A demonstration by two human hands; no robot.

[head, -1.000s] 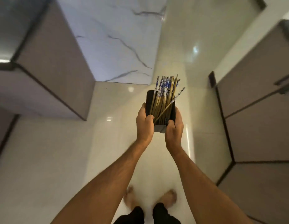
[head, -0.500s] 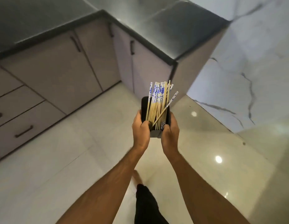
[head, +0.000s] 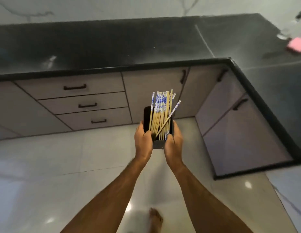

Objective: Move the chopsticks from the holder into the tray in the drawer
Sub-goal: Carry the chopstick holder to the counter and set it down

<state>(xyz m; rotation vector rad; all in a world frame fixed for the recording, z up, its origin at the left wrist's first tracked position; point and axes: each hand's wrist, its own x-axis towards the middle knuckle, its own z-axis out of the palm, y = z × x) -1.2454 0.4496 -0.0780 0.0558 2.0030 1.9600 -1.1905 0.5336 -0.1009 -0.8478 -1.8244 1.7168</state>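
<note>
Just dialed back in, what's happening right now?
A person is carrying the black holder in front of them, left hand and right hand gripping its sides. It is full of chopsticks, one lying diagonally across the rest. They face a dark countertop with a stack of three drawers beneath, all closed. No tray shows yet, and none of the chopsticks has been taken out.

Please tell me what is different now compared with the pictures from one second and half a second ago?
The person has turned while walking: a marble wall was ahead, then a counter corner, and now the dark countertop and its three closed drawers are in front. Nothing was taken or let go. The left hand and right hand hold the black holder as before, with the chopsticks inside.
</note>
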